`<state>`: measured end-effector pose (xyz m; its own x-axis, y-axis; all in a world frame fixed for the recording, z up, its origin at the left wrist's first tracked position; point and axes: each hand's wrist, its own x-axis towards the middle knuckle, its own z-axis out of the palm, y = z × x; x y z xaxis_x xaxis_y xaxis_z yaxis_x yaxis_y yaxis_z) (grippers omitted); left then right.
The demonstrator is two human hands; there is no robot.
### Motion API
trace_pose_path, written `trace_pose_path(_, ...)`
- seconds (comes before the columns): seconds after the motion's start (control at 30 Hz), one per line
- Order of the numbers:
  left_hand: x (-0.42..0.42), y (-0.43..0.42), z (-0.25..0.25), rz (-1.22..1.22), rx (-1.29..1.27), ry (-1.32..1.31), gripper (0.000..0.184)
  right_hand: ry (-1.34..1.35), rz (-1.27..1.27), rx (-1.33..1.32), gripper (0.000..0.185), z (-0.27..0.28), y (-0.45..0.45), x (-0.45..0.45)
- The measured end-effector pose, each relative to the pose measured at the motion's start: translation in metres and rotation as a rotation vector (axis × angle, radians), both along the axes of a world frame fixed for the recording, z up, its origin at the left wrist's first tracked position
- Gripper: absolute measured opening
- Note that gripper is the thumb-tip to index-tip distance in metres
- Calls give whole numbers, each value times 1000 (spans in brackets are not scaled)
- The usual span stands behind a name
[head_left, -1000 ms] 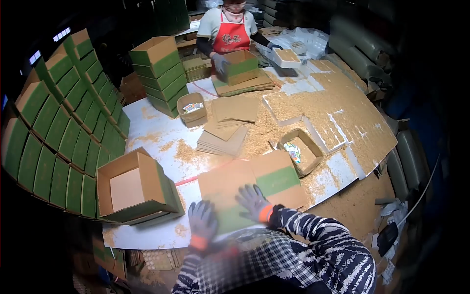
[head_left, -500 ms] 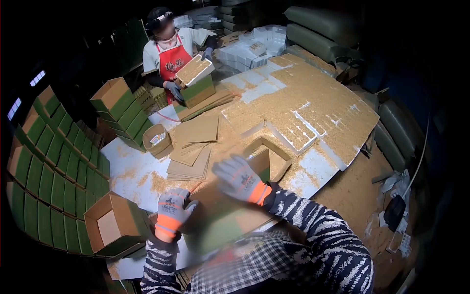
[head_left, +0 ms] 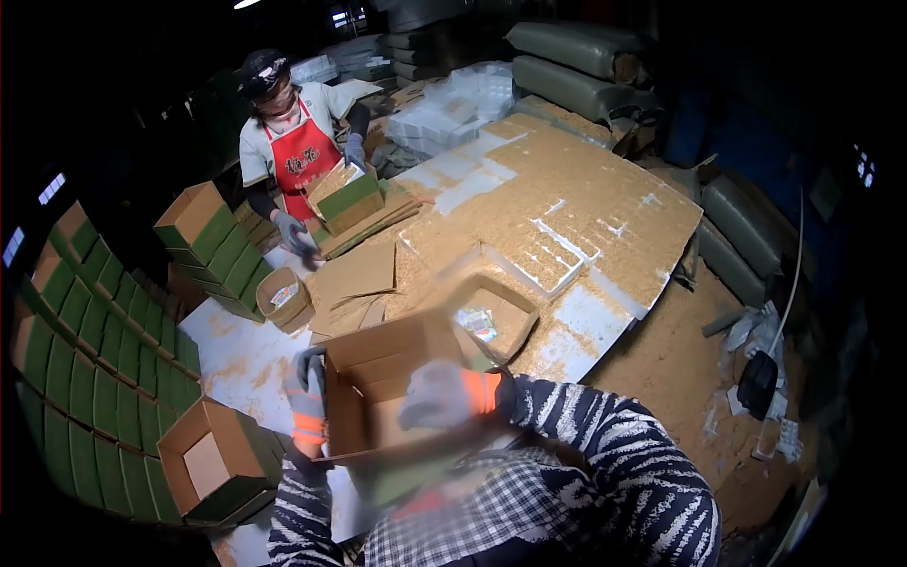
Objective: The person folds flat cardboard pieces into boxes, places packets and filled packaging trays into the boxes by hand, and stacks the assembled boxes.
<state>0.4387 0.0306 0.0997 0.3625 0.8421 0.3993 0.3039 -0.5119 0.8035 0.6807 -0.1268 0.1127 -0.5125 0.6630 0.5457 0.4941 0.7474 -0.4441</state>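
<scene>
The open carton [head_left: 378,354] is above the near side of the table [head_left: 236,369], just beside the packet bin [head_left: 521,334]. The left hand [head_left: 308,397] is against the carton's left wall, fingers close together; whether they pinch the edge cannot be determined. The right hand [head_left: 442,395] is blurred at the carton opening; its finger state cannot be determined. For proper handling, steady the left wall, keep the corners square, and apply even pressure to the panels to prevent creasing.
</scene>
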Motion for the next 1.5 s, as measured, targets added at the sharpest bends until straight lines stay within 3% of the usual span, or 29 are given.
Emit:
trace_pose_path(0.07, 20, -24, 0, -246, 163, 98, 19, -247, 20, -156, 15, -25, 13, -18)
trace_pose_path(0.13, 19, -32, 5, -540, 320, 331, 25, -118, -61, 198, 47, -16, 20, -14)
trace_pose_path(0.2, -2, -29, -11, -508, 252, 593, 37, -65, -463, 67, 58, 23, -5, -7)
trace_pose_path(0.27, -14, -26, -34, -575, 152, 731, 39, -7, -524, -165, 69, 29, -12, -13)
trace_pose_path(0.33, -9, -29, -45, -537, 177, 632, 37, -240, -14, -541, 67, 26, -29, -30)
trace_pose_path(0.37, -10, -25, -47, -545, -66, 462, 36, -452, 59, -619, 62, 9, -26, -35)
trace_pose_path(0.4, -13, -19, -46, -547, -301, 289, 36, -314, 180, -814, 59, -23, -6, -33)
trace_pose_path(0.43, -22, -20, -39, -449, -657, 52, 32, -320, 147, -670, 60, -10, 3, -23)
trace_pose_path(0.47, -31, -14, -43, -409, -456, -102, 37, -329, 118, -527, 61, 3, 12, -10)
trace_pose_path(0.5, -36, -18, -51, -247, -529, -354, 40, -438, -79, -285, 62, -21, 26, -1)
trace_pose_path(0.53, -43, -26, -61, -78, -594, -598, 44, -397, -172, -435, 61, -40, 32, 10)
trace_pose_path(0.63, -107, -22, -141, 177, -220, -295, 48, -328, -209, -466, 60, -27, 30, 25)
trace_pose_path(0.67, -121, -26, -150, 126, 61, 6, 49, -69, -265, -396, 60, -41, 31, 26)
trace_pose_path(0.73, -87, -60, -52, -31, -622, -402, 51, 506, -381, -384, 59, -62, 21, 5)
trace_pose_path(0.77, -75, -63, -13, -119, -525, -258, 51, 848, -411, -388, 57, -70, 16, -14)
trace_pose_path(0.8, -62, -62, 21, -211, -420, -119, 51, 735, -573, -199, 55, -76, 15, -29)
trace_pose_path(0.87, -30, -57, 62, -217, -483, -49, 44, 856, -363, -822, 53, -138, 14, -45)
trace_pose_path(0.93, -24, -28, 28, -344, -624, 281, 42, 970, -167, -1451, 51, -174, 2, -47)
trace_pose_path(0.97, -22, -19, -14, -445, -468, 506, 44, 1146, 1, -1547, 47, -245, 12, -38)
trace_pose_path(1.0, -17, -25, -38, -568, -367, 742, 49, 984, -49, -1473, 40, -231, 9, 2)
trace_pose_path(1.07, 15, -61, -11, -738, -250, 810, 55, 655, -157, -1321, 35, -192, 5, 83)
trace_pose_path(1.1, 25, -67, 3, -742, -370, 938, 54, 876, -479, -1063, 32, -192, 3, 125)
trace_pose_path(1.13, 11, -64, -18, -726, -433, 801, 35, 1005, -788, -749, 29, -192, 1, 168)
trace_pose_path(1.2, -1, -47, -40, -738, -217, 751, 24, 1261, -1207, -148, 29, -227, 11, 266)
trace_pose_path(1.27, 8, -38, -30, -694, -18, 656, 18, 1218, -1579, -229, 39, -286, 13, 345)
trace_pose_path(1.33, 20, -38, -24, -375, -15, 394, 19, 1078, -1566, -619, 53, -319, 17, 380)
trace_pose_path(1.37, 26, -42, -20, -167, -8, 347, 23, 1064, -1751, -669, 54, -326, 34, 378)
trace_pose_path(1.4, 29, -45, -18, 40, -3, 301, 27, 1051, -2008, -646, 62, -331, 55, 377)
trace_pose_path(1.5, 16, -28, -42, 142, -46, 191, 47, 998, -2161, -358, 65, -320, 84, 355)
